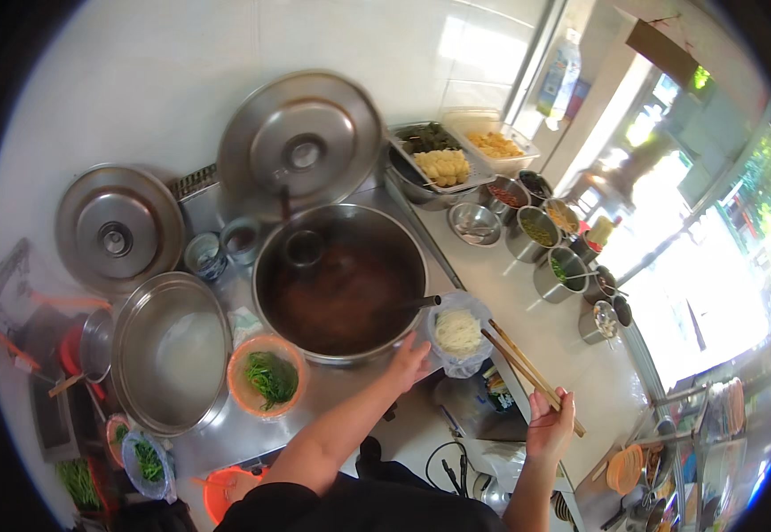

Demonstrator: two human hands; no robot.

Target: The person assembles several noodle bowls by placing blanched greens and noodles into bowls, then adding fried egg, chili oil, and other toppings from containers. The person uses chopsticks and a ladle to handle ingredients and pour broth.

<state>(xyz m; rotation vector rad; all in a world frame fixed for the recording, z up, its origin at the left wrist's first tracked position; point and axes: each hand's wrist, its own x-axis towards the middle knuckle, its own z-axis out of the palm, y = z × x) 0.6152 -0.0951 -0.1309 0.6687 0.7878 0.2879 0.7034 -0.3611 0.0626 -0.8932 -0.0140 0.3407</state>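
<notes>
My right hand [552,424] grips a pair of long wooden chopsticks [519,362], whose tips point up and left toward a plastic-lined bowl [465,365]. White noodles [458,330] fill that bowl. My left hand [410,362] reaches out with its fingers apart, between the bowl and the rim of a large steel pot [350,359]. Whether its fingertips touch the bowl, I cannot tell. Dark brown broth [337,288] fills the pot. A ladle [304,248] rests in it at the far left, and a dark handle [421,303] juts over its right side.
Left of the pot stand a wide steel basin [123,372] and an orange bowl [236,392] of greens. Two steel lids [346,106] lean at the wall. Several steel pots of toppings [558,279] line the right counter [545,328]. An orange bucket [217,504] sits below.
</notes>
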